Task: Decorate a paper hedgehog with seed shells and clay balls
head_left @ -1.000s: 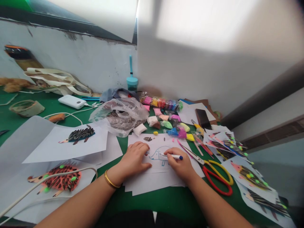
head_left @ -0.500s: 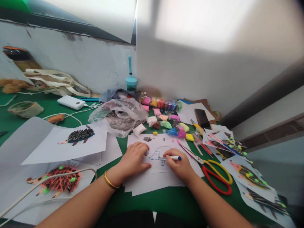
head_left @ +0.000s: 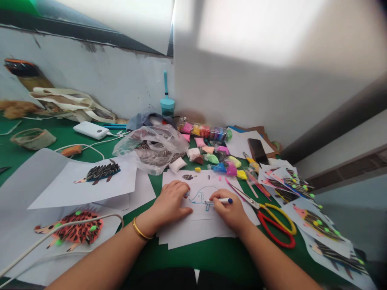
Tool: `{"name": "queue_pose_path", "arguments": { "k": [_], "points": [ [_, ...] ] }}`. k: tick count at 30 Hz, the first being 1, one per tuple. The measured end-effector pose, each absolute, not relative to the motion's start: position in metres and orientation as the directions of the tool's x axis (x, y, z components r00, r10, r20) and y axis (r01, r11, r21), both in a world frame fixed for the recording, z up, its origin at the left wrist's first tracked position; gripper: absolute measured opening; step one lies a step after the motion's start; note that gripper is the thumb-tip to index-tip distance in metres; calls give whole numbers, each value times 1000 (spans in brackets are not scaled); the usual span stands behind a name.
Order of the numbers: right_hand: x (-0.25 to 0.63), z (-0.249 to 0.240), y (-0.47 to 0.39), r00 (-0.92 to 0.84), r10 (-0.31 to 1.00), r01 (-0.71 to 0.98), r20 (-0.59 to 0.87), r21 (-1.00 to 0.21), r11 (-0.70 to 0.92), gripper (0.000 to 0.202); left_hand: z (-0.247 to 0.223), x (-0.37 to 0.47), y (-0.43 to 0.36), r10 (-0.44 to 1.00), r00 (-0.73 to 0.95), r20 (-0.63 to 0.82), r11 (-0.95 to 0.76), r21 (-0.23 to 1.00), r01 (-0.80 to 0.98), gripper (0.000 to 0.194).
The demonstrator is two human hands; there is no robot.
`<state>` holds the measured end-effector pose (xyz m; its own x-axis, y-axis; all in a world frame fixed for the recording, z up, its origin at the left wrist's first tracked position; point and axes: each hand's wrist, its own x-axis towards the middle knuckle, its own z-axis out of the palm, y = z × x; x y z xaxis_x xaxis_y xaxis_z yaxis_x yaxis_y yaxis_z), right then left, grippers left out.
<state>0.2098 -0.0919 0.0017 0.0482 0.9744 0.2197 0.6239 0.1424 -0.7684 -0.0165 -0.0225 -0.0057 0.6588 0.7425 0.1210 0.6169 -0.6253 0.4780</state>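
A white sheet of paper (head_left: 193,231) lies in front of me, with a blue outline of a hedgehog (head_left: 200,196) on it: snout, eye, a curved back and a leg. My right hand (head_left: 228,211) grips a white marker pen (head_left: 223,200) with a dark blue end, its tip on the drawing behind the head. Resting on the left part of the sheet, my left hand (head_left: 171,205) has its thumb spread from the fingers; something small by its fingertips is unclear. Above the drawing lie a few sunflower seeds (head_left: 188,177) and a small yellow lump of clay (head_left: 197,169).
Scissors (head_left: 266,213) with red and yellow handles lie at right, beside finished hedgehog pictures (head_left: 323,225). More hedgehog pictures (head_left: 102,171) are at left, one crossed by a white cable (head_left: 39,243). Behind are a plastic bag of seeds (head_left: 154,151), clay packets (head_left: 231,169) and a phone (head_left: 256,150).
The marker pen and my right hand have shifted slightly to the right, and short marks show behind the hedgehog's head. My left hand stays in place.
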Motion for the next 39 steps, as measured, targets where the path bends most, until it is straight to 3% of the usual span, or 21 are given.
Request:
{"name": "queue_pose_path", "arguments": {
  "k": [8,19,26,32,39],
  "points": [
    [215,0,-92,76,965,605,252,-781,156,18,-4,-17,-22,741,662,116,-627,474,618,44],
    [214,2,-92,79,981,574,177,-813,100,18,-6,-17,-23,738,663,127,-632,475,613,43],
    [231,-6,-83,246,940,533,236,-843,72,25,-9,-17,-22,755,641,141,-617,484,620,40],
    [239,-15,-76,258,937,521,236,-851,71,34,-14,-17,-20,783,603,150,-586,500,637,40],
    [245,-23,-70,314,935,396,165,-918,30,40,-9,-16,-14,841,503,199,-494,660,566,27]
  ]
}}
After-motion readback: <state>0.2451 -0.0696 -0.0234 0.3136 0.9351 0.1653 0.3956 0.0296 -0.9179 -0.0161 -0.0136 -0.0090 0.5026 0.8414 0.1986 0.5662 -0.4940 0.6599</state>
